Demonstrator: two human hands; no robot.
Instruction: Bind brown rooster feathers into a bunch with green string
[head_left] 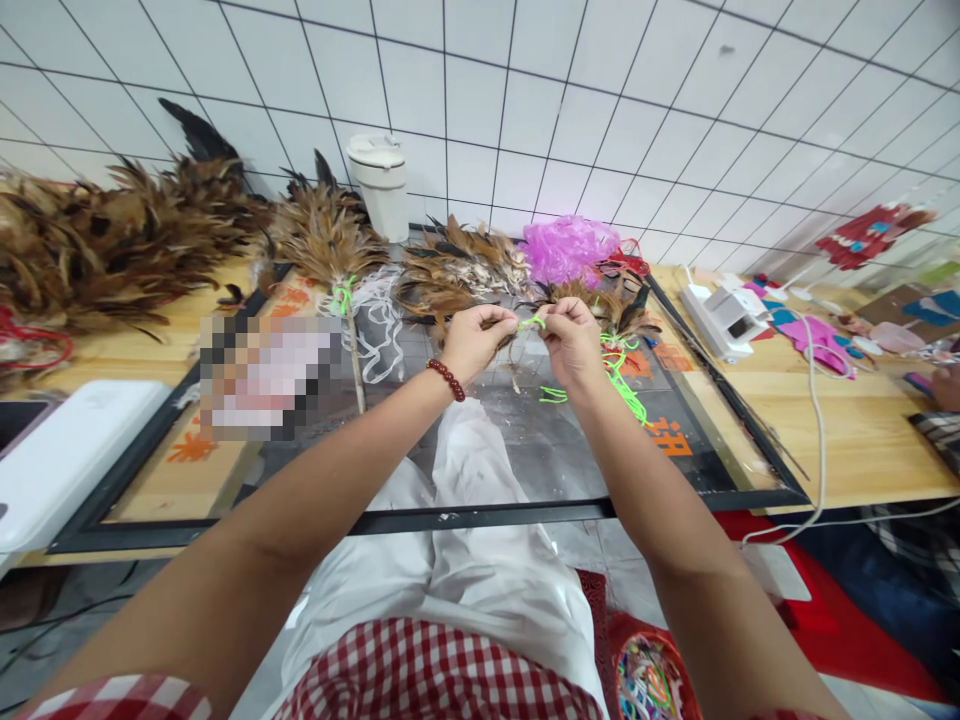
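Over a framed glass panel (525,455), both hands pinch a short length of bright green cord (531,323). My left hand (480,345), with a red bead bracelet on its wrist, has thumb and fingertips closed on the cord's left end. At the other end my right hand (571,340) is closed in the same way, partly covering a bunch of brown feathers (630,310) behind it. More loose green cords (626,385) lie on the panel by the right wrist. A wispy brown piece hangs below the fingers; its kind is unclear.
Brown feathers (97,250) are heaped at left. A feather duster (326,235) with a stick handle lies near white string (379,320). Behind stand a white cup (379,185) and pink plastic bag (570,248). A white device (724,318) with a cable sits right; someone's hand shows at the right edge.
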